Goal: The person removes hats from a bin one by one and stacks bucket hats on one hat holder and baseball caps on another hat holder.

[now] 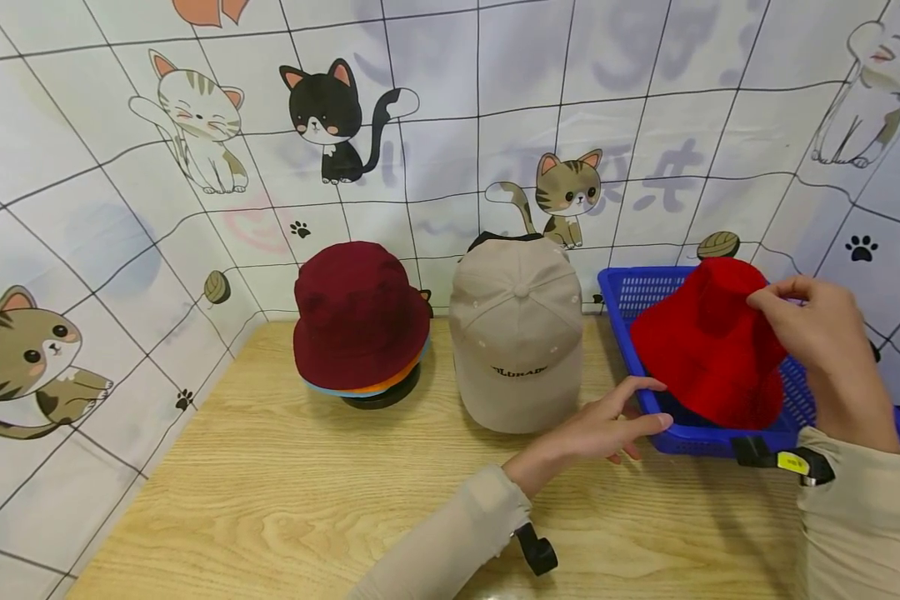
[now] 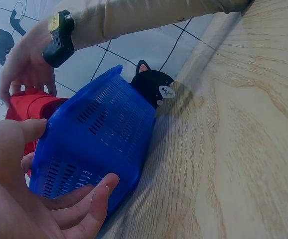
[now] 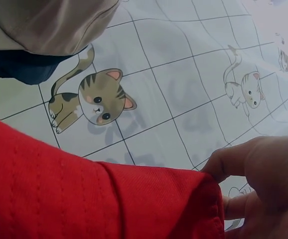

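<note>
A red bucket hat (image 1: 708, 350) hangs over the blue basket (image 1: 622, 321), its brim spread toward the left. My right hand (image 1: 813, 321) pinches the crown's edge between thumb and fingers, which also shows close up in the right wrist view, where the red cloth (image 3: 154, 199) fills the lower left. At the basket's near left corner is my left hand (image 1: 607, 421), its fingers spread and loosely extended. The left wrist view has one fingertip right at the basket's rim and the other fingers in front of its slotted side (image 2: 99, 124).
Left of the basket stands a beige baseball cap (image 1: 521, 333) with dark lettering above its brim. Farther left is a stack of bucket hats, a maroon one (image 1: 356, 312) on top, with orange and light blue edges beneath. A cat-print wall covering (image 1: 450, 150) rises behind the wooden table (image 1: 270, 483).
</note>
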`<state>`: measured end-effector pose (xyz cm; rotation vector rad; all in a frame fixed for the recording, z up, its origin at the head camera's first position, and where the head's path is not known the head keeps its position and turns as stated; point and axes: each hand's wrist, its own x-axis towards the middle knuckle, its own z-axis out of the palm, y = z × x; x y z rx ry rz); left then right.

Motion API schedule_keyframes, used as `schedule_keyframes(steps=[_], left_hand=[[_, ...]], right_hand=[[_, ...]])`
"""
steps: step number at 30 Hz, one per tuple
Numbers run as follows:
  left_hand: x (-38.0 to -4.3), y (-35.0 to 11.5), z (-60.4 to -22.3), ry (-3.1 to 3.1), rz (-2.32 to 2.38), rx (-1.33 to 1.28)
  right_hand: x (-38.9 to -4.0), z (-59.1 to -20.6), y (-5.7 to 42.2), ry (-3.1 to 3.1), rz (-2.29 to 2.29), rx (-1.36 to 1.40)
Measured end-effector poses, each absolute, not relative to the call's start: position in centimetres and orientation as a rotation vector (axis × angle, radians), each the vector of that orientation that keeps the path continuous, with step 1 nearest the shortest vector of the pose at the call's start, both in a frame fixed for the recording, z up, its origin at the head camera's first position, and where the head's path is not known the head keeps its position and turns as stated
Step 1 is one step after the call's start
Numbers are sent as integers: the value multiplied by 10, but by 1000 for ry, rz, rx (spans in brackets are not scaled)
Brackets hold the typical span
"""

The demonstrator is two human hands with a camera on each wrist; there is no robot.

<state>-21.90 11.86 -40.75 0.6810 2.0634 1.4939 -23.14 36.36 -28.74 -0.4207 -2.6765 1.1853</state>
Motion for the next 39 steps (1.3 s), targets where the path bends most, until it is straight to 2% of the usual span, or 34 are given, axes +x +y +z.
schedule_keyframes(steps=[14,28,39], left_hand=[[-219,120,-408,2050,1515,663],[-219,120,-408,2041,1523,666],[-225,114,-398,1635,1672,489]], right_hand=[[-217,-271,351,-2601,1165,-363],[-215,-271,349,-2577,1197,-354],[-209,-266,336,-2597,1179,-258]])
